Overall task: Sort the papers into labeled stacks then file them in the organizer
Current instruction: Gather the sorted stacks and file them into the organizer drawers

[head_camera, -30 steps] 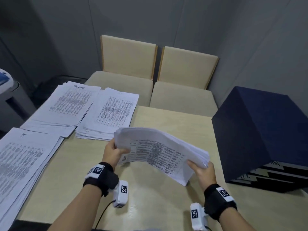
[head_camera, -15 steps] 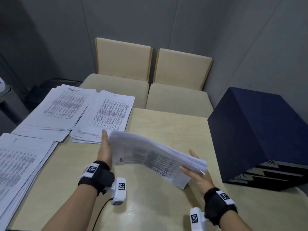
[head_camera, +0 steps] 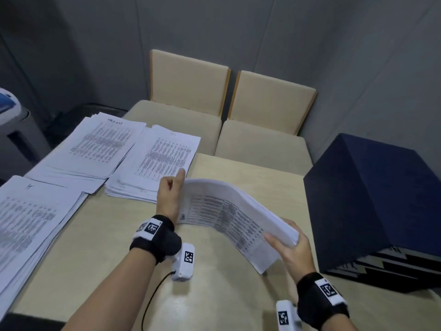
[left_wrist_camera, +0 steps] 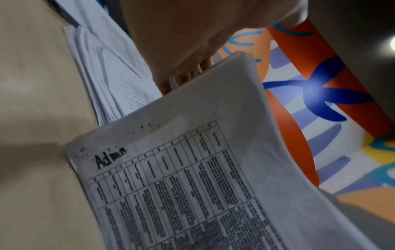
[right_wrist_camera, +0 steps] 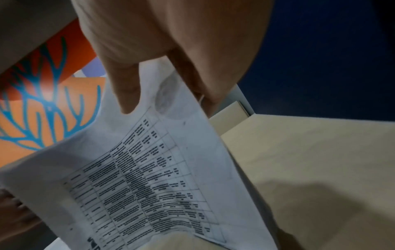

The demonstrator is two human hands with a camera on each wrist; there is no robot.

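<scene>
A thick paper stack (head_camera: 226,211) with "Admin" handwritten at its corner (left_wrist_camera: 111,157) stands bowed on its long edge on the table (head_camera: 214,295). My left hand (head_camera: 170,194) holds its left end, fingers (left_wrist_camera: 181,79) tucked behind the sheets and thumb pointing up. My right hand (head_camera: 291,249) pinches the right end, thumb (right_wrist_camera: 126,94) on the printed face and fingers behind. The dark blue organizer (head_camera: 372,199) sits just right of the stack, its patterned lower part facing me.
Three labeled paper stacks lie on the table's left: far left (head_camera: 95,149), middle (head_camera: 162,163), near left (head_camera: 28,223). Two beige chairs (head_camera: 188,84) (head_camera: 269,103) stand behind the table. A grey machine (head_camera: 9,108) is at the left edge.
The stack came down from mid-air until its lower edge met the table. Both hands flattened against its ends, then took hold again; my left thumb now points up.
</scene>
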